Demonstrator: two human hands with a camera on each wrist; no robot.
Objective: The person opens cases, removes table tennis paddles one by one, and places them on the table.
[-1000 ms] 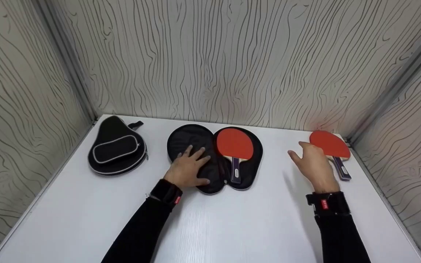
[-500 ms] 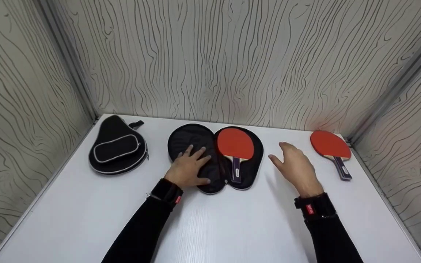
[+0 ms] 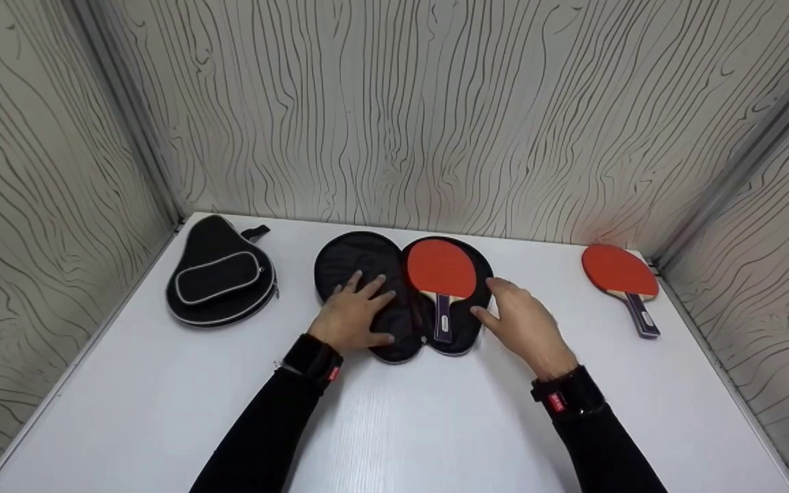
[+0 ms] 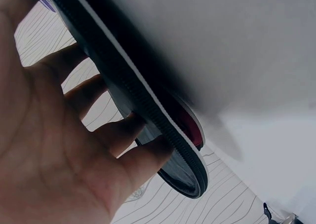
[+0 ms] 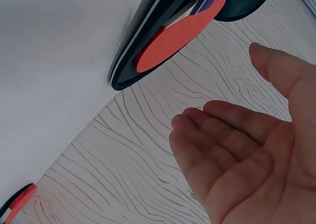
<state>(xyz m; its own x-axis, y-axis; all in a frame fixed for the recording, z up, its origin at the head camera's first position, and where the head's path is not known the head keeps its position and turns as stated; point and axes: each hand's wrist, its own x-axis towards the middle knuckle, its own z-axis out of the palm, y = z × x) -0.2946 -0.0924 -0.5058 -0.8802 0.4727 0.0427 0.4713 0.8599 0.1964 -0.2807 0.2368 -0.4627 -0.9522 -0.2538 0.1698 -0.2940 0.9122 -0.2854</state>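
Black all the way down, folks: my left sleeve and my right sleeve are both plain, long and close-fitting, running right up to the wrists! And there, a broad black left wristband, chunky in shape, matched by an equally dark right wristband. Now a flash of colour: a small red left tag, and a red right tag to pair it, pale marks on them too tiny to read! Beyond the bands, my left hand and right hand are bare.
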